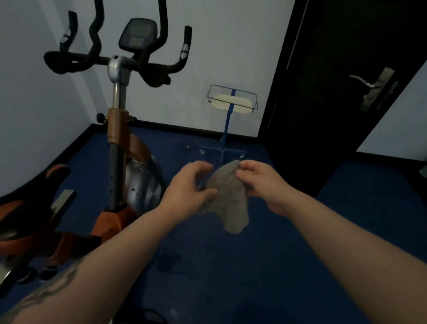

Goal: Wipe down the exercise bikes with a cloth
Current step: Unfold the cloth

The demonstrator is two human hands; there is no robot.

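A grey cloth (231,202) hangs between my two hands above the blue floor. My left hand (188,185) pinches its left edge and my right hand (259,181) pinches its top corner. The orange and black exercise bike (117,138) stands to the left, apart from both hands. Its black handlebars (118,61) and small console (138,35) rise toward the wall. Its saddle (13,219) shows at the lower left.
A blue stand with a wire basket (232,100) holding a pale pad stands by the far wall. A dark door (343,77) with a metal handle (369,83) is on the right. Blue floor (261,282) spreads under my arms.
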